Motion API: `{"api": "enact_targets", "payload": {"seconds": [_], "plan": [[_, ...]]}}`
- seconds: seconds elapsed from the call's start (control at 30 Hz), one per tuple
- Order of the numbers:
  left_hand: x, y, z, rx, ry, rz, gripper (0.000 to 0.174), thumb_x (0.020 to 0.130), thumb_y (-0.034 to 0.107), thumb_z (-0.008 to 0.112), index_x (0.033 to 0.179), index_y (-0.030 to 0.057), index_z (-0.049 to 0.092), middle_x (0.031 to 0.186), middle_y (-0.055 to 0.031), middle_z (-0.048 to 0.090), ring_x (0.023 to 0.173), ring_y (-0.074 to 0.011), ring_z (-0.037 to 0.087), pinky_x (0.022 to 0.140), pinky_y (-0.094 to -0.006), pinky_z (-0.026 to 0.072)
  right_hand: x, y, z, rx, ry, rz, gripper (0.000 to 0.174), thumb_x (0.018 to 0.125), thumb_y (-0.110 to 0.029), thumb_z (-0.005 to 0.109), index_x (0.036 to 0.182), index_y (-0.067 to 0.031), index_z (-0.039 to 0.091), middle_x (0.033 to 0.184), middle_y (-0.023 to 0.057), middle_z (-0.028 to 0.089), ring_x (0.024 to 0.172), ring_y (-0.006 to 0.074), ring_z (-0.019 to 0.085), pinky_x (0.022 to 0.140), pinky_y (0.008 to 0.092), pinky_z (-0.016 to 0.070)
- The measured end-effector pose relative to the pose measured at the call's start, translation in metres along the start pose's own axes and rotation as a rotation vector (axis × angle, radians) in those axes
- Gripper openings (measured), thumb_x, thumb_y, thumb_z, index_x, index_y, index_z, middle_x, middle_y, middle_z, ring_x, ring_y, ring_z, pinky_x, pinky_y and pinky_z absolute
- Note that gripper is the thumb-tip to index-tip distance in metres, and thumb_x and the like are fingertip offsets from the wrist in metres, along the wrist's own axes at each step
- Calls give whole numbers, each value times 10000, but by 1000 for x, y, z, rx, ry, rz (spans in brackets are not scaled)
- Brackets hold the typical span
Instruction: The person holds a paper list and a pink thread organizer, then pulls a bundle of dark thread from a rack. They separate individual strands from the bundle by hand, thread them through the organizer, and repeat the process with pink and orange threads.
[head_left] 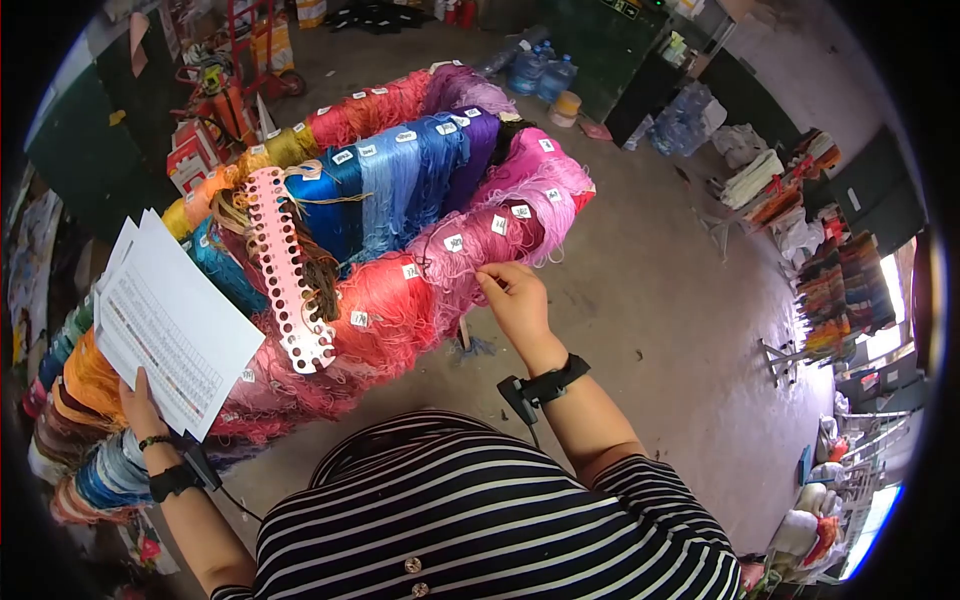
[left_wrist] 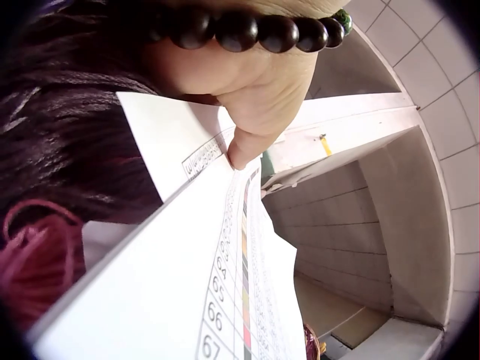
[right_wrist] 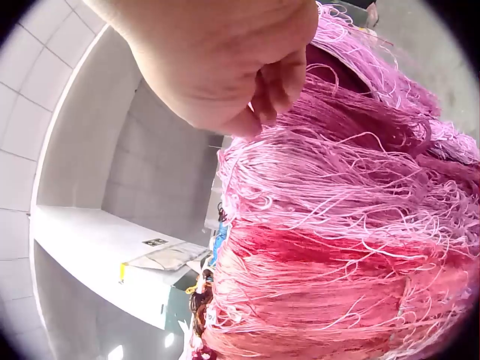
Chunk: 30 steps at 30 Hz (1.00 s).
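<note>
head view. left hand (head_left: 140, 405), lower left: clamped on papers (head_left: 180, 325), printed, held over the yarn (head_left: 385, 300). right hand (head_left: 518, 308), centre: fingers bent, tips at the yarn's near edge; whether a strand is pinched, cannot tell. hands well apart. yarn: dyed hanks in rows, lower left to upper centre, with white tags (head_left: 359, 318). card (head_left: 283, 270), pink, holed, lying on the rows. step in hand, as judged: sorting through the pink hanks, papers as reference. next move seems to call for a light fingertip touch, lest loose strands snag. room: bare floor (head_left: 640, 350) right of the right hand; yarn crowds the papers' right edge.

left wrist view. thumb pressed on the papers, upper centre; numbered column below; dark yarn close at left.

right wrist view. right hand, upper centre, at the pink yarn's left edge; strands fill the right side, loose ends at upper right.
</note>
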<state>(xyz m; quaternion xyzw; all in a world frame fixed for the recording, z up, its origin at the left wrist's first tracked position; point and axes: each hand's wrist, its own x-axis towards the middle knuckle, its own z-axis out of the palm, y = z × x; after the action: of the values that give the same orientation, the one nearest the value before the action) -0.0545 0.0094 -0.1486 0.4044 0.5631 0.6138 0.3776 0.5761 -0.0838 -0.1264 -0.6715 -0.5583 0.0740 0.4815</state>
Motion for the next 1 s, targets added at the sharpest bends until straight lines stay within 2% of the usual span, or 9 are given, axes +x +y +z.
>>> {"api": "enact_targets", "payload": {"seconds": [0.33,0.47,0.63,0.7,0.73,0.77,0.83,0.9,1.0], "plan": [[-1,-2,-1,25,47,19,400,925,96,581,1277,-55,465,1214,-123,587,1047,-187,575,927,-283,436,-4,5,-13,184,-21,111,63,822,-69,661,832,-9,644,779,32,583,681,127,536,611,284,432],[5,-10,-6,24,14,37,394,921,111,585,1263,-50,475,1188,-113,600,1036,-182,577,921,-282,436,-14,6,-46,761,-103,421,101,854,-107,643,885,-14,620,884,25,602,805,124,528,751,281,423],[-9,3,1,228,130,78,363,918,214,563,1183,-34,541,1084,-93,624,936,-159,562,859,-289,435,-31,-8,-125,1679,-14,439,144,874,-59,535,958,-37,648,1288,198,529,1270,325,440,1112,517,283],[-13,8,7,167,156,83,355,933,223,541,1169,-43,552,1070,-86,626,925,-153,557,860,-280,426,-53,39,-170,1564,164,443,85,907,-62,485,917,-45,567,1034,88,602,1072,226,532,1077,490,324],[-14,8,8,118,134,85,356,941,221,529,1174,-47,550,1072,-89,626,930,-152,556,868,-278,421,-61,45,-183,1812,32,272,56,930,-68,459,879,-72,482,815,17,482,874,168,496,960,421,394],[-18,12,11,63,155,72,362,944,224,529,1186,-45,542,1089,-89,619,962,-152,550,877,-279,419,-77,73,-209,1754,87,388,69,951,-78,444,884,-90,437,753,2,365,800,155,438,845,370,412],[-12,12,6,-96,167,40,402,940,214,541,1246,-45,508,1194,-106,576,1056,-172,536,917,-285,415,-125,136,-265,1538,133,631,155,981,-125,424,830,-98,445,750,-5,417,747,144,454,777,327,432],[-20,24,15,-85,250,27,421,936,194,550,1278,-44,487,1243,-121,550,1110,-189,526,939,-295,411,-212,221,-345,1004,560,1064,205,924,-189,531,738,-119,483,676,4,480,669,138,494,672,301,464],[-26,42,20,186,339,161,426,929,157,561,1298,-39,474,1271,-137,534,1149,-204,517,953,-305,408,-280,245,-399,205,935,1193,137,908,-214,547,955,-88,517,903,70,533,825,204,535,772,331,459]]}}
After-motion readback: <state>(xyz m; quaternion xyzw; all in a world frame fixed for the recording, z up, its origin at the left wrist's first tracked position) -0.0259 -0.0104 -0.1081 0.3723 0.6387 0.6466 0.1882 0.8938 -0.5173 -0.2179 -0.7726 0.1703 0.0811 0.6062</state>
